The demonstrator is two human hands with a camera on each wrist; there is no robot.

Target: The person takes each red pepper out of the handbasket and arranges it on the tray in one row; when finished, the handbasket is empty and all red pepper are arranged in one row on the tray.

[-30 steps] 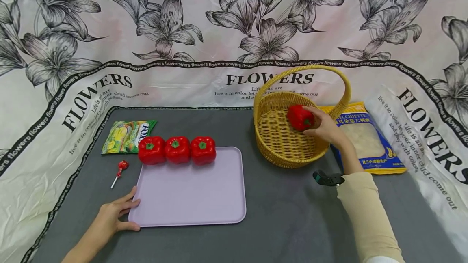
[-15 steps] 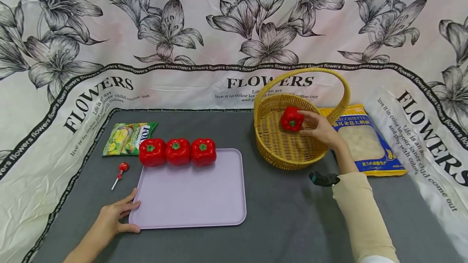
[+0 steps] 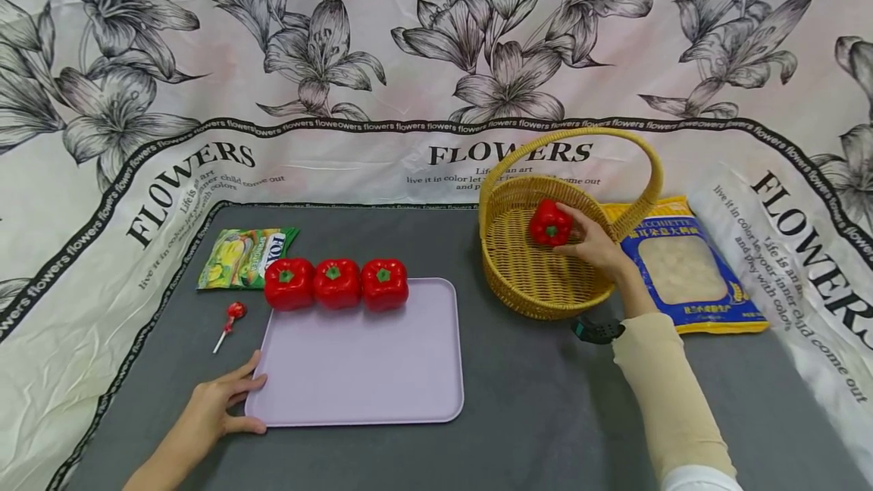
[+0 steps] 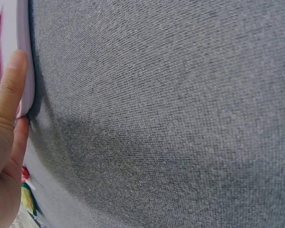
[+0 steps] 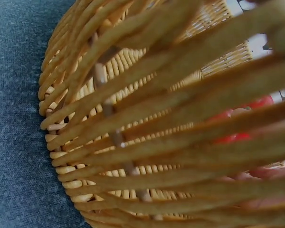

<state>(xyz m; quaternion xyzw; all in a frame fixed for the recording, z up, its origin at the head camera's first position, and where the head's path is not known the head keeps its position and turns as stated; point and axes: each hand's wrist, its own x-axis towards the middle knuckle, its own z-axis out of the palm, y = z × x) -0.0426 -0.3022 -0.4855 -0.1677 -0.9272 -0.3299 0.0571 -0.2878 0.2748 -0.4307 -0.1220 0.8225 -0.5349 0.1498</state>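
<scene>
Inside the yellow wicker basket (image 3: 508, 279), my right hand (image 3: 593, 245) grips a red bell pepper (image 3: 551, 223), its green stem facing toward me. In the right wrist view the basket's weave (image 5: 133, 156) covers most of the pepper and fingers. My left hand (image 3: 221, 404) holds the near left corner of a pale purple tray (image 3: 361, 377), thumb at the front edge and fingers along the left side. In the left wrist view the thumb of that hand (image 4: 9, 95) lies along the tray's rim. Three more red bell peppers (image 3: 337, 283) stand in a row along the tray's far edge.
A green and yellow snack bag (image 3: 242, 258) lies behind the tray's far left corner, with a red lollipop (image 3: 230, 323) in front of it. Right of the basket lies a blue and yellow pasta bag (image 3: 689, 271). The basket's tall handle (image 3: 580, 132) arches over its opening.
My right hand has shifted the held pepper slightly left within the basket, and its stem has turned to face me. The left hand stays at the tray's corner.
</scene>
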